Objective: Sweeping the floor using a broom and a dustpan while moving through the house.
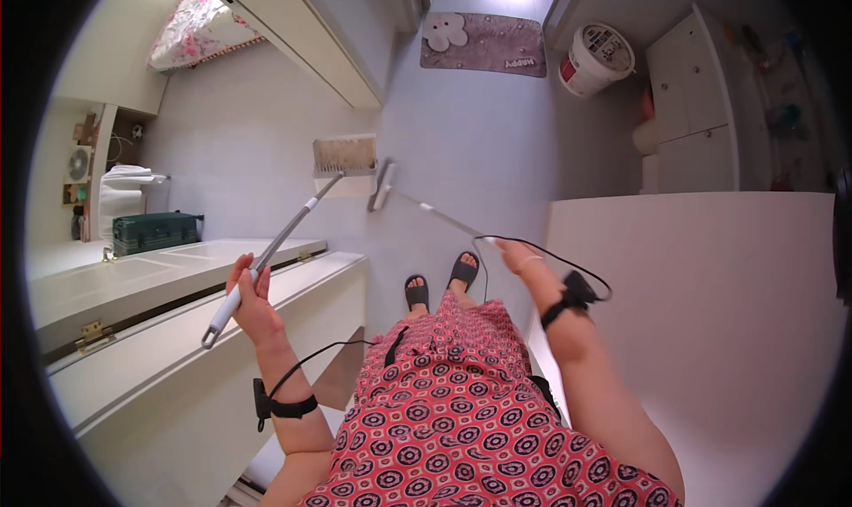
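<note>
My left hand (253, 298) grips the white end of a long grey handle (288, 227), which runs up to a white dustpan (346, 154) lying on the floor with dark specks inside it. My right hand (513, 254) is closed on a second, thinner handle (451, 221). It leads to a grey and white broom head (383, 185) resting on the floor just right of the dustpan. Dark straps with small devices and cables sit on both my forearms.
A grey mat (479, 44) lies in a doorway ahead, beside a white bucket (593, 59) and cabinet (688, 99). A white door edge (177, 263) and a green suitcase (155, 234) are at left. A large pale panel (692, 267) fills the lower right.
</note>
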Tool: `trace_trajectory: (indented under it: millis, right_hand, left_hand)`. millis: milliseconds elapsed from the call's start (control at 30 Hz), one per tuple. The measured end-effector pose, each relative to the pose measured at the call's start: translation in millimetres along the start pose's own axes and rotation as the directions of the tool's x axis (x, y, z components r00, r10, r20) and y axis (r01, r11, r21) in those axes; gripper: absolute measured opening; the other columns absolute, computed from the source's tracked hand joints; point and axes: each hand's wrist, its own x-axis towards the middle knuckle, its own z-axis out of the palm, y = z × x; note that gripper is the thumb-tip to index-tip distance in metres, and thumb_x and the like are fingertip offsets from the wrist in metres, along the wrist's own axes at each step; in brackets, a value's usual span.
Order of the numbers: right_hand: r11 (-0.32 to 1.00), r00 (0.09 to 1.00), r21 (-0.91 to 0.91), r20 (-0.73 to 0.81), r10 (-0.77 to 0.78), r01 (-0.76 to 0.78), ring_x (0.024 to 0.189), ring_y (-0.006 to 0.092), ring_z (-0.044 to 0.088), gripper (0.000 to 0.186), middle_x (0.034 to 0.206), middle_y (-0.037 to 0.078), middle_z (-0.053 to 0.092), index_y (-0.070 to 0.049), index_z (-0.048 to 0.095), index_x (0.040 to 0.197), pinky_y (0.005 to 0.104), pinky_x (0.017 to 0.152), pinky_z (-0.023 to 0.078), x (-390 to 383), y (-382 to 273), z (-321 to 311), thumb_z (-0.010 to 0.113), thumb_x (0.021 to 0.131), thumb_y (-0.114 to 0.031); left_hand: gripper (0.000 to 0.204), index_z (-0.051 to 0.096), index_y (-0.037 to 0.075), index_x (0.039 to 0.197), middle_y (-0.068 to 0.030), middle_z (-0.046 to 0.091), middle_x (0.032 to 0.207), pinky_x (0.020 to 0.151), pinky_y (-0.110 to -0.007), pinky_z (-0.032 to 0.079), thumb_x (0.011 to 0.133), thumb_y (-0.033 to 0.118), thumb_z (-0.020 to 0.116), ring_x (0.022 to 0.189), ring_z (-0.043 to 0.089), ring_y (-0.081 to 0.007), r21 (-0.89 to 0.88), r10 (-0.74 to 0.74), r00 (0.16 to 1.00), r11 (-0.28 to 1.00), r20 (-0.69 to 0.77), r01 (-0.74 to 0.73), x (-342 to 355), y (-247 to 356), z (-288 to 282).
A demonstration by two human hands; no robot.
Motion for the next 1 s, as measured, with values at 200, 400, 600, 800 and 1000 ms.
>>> trace_trajectory:
  millis: [200, 400, 600, 800, 1000]
  right_hand:
    - [0.981, 0.988, -0.12, -0.029, 0.152, -0.154, 0.123, 0.0356, 0.054, 0.042, 0.134, 0.018, 0.057, -0.015, 0.053, 0.137, 0.0432, 0.105, 0.042, -135, 40, -33, 0.05, 0.095, -0.017]
    - [0.969, 0.975, -0.112, -0.049, 0.216, -0.221, 0.12, 0.0348, 0.056, 0.044, 0.133, 0.018, 0.057, -0.012, 0.052, 0.137, 0.04, 0.103, 0.044, -238, 55, -8, 0.055, 0.093, -0.015]
    - [0.952, 0.932, 0.059, -0.191, 0.307, -0.301, 0.116, 0.0353, 0.058, 0.043, 0.127, 0.018, 0.06, -0.011, 0.053, 0.136, 0.0425, 0.099, 0.046, -242, 41, -16, 0.055, 0.093, -0.017]
    - [0.905, 0.889, -0.101, -0.262, 0.376, -0.413, 0.111, 0.0413, 0.06, 0.034, 0.121, 0.025, 0.061, -0.004, 0.059, 0.123, 0.0466, 0.096, 0.048, -103, 8, -30, 0.052, 0.092, -0.016]
    - [0.934, 0.934, -0.101, -0.146, 0.327, -0.343, 0.109, 0.0381, 0.062, 0.036, 0.117, 0.026, 0.063, -0.003, 0.061, 0.12, 0.0445, 0.092, 0.051, -71, -25, 39, 0.055, 0.087, -0.015]
  left_hand:
    - [0.022, 0.058, -0.002, 0.116, -0.0124, 0.059, 0.118, 0.089, -0.027, 0.058, 0.097, 0.007, 0.052, 0.103, 0.061, -0.0172, 0.038, -0.106, 0.994, 0.994, 0.009, 0.106, 7, -65, -62]
    - [0.02, 0.061, -0.001, 0.112, -0.0089, 0.059, 0.113, 0.091, -0.029, 0.055, 0.095, 0.008, 0.056, 0.103, 0.058, -0.0146, 0.128, -0.228, 0.958, 0.97, 0.172, 0.208, -16, -131, -101]
    - [0.018, 0.067, 0.003, 0.106, -0.0043, 0.063, 0.102, 0.08, -0.026, 0.051, 0.093, 0.012, 0.059, 0.094, 0.058, -0.0125, 0.275, -0.244, 0.909, 0.949, 0.338, 0.153, -29, -173, -109]
    - [0.017, 0.069, 0.001, 0.101, -0.0091, 0.07, 0.096, 0.079, -0.03, 0.05, 0.091, 0.012, 0.06, 0.088, 0.063, -0.0174, 0.353, -0.036, 0.739, 0.894, 0.673, -0.278, -37, -206, -70]
    - [0.015, 0.069, 0.004, 0.097, -0.012, 0.07, 0.096, 0.08, -0.034, 0.051, 0.087, 0.011, 0.061, 0.09, 0.067, -0.0268, 0.377, 0.0, 0.664, 0.824, 0.747, -0.424, -61, -222, -22]
